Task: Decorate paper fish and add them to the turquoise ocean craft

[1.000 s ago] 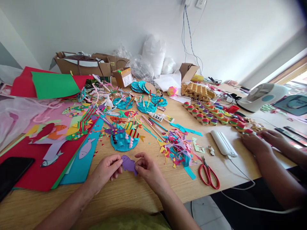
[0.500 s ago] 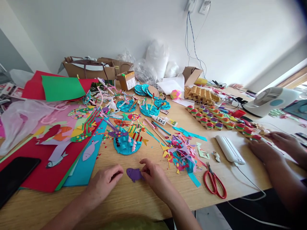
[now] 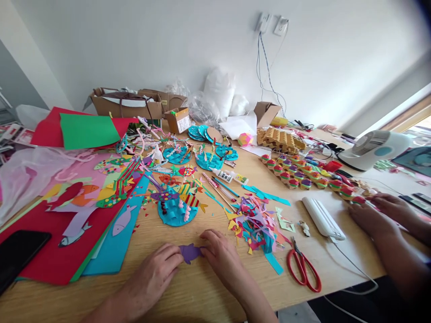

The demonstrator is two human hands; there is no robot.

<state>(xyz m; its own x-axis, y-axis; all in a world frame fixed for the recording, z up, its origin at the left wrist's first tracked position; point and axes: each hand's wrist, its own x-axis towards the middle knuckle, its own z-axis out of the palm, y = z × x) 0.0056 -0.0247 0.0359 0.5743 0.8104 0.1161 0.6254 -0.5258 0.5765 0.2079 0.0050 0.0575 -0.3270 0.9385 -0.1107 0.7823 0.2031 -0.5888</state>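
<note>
A small purple paper fish (image 3: 191, 253) is held between my two hands just above the table's front part. My left hand (image 3: 158, 269) pinches its left end, covering the head. With thumb and finger, my right hand (image 3: 218, 253) grips the tail end. Beyond them stands a round blue base (image 3: 177, 214) with striped and dotted paper fish on it. Right of my hands lies a heap of coloured paper scraps (image 3: 257, 220), and then red-handled scissors (image 3: 303, 269).
Stacked coloured paper (image 3: 50, 251) and a black phone (image 3: 22, 253) lie at left. Glue bottles (image 3: 222, 175) and pencils are farther back. A white power strip-like device (image 3: 323, 217) with a cable is at right, near another person's hands (image 3: 380, 220). Painted egg-carton pieces (image 3: 296, 170) and a fan (image 3: 373, 150) stand behind.
My left hand has moved right and closed on the fish's left end, which was free before. The right hand still grips the tail. The view has tilted slightly upward.
</note>
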